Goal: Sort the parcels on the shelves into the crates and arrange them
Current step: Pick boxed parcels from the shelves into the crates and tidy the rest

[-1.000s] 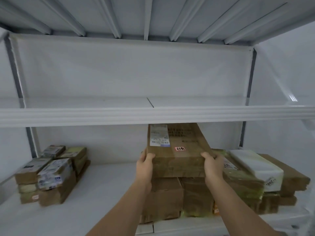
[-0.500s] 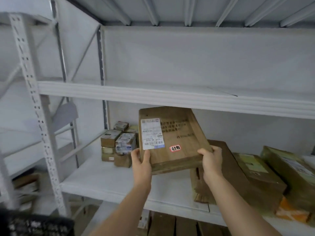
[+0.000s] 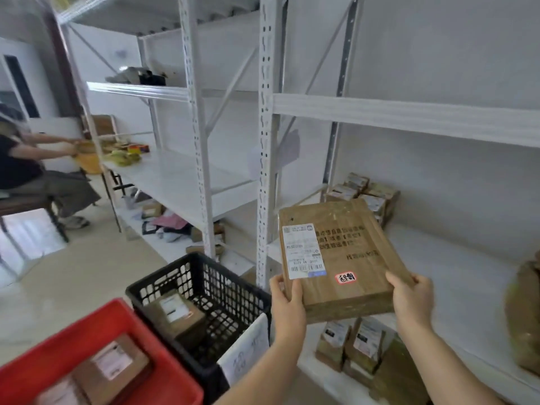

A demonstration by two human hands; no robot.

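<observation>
I hold a flat brown cardboard parcel (image 3: 347,258) in the air in front of the white shelf (image 3: 444,258). It carries a white shipping label and a small red sticker. My left hand (image 3: 285,302) grips its near left corner and my right hand (image 3: 410,299) grips its near right edge. A black mesh crate (image 3: 210,287) stands below and to the left with one brown parcel inside. A red crate (image 3: 122,320) sits nearer at the bottom left, holding brown parcels.
Small parcels (image 3: 365,194) are stacked at the back of the shelf, more stand on the lower shelf (image 3: 350,346), and a brown parcel (image 3: 523,314) lies at the right. White uprights (image 3: 264,141) divide the racks. A seated person (image 3: 32,171) works at far left. Clutter lies on the floor.
My view has swung left and down, away from the shelf stacks. Both hands carried the flat parcel off the shelf toward the left; the black and red crates have come into view.
</observation>
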